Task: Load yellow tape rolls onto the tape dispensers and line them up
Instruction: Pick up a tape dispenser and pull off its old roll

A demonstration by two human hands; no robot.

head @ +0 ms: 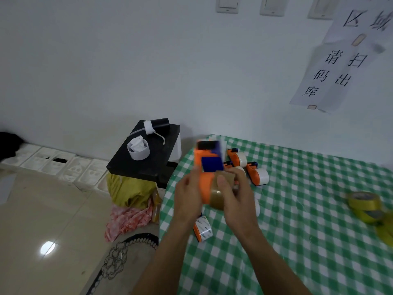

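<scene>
Left hand [187, 194] is gripping the orange dispenser [207, 165] over the table [297, 231] left edge. Right hand [236, 199] is holding a tape roll [219, 194] on it. Loading is ongoing; next is probably seating the roll fully.

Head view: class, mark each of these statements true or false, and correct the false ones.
1. The left hand and right hand both hold the orange dispenser. True.
2. The cloth on the table is red. False: the tablecloth is green-and-white checked.
3. Near the table's right edge lie yellow tape rolls. True.
4. The dispensers lying behind the hands carry black rolls. False: those table dispensers carry white rolls.
</scene>
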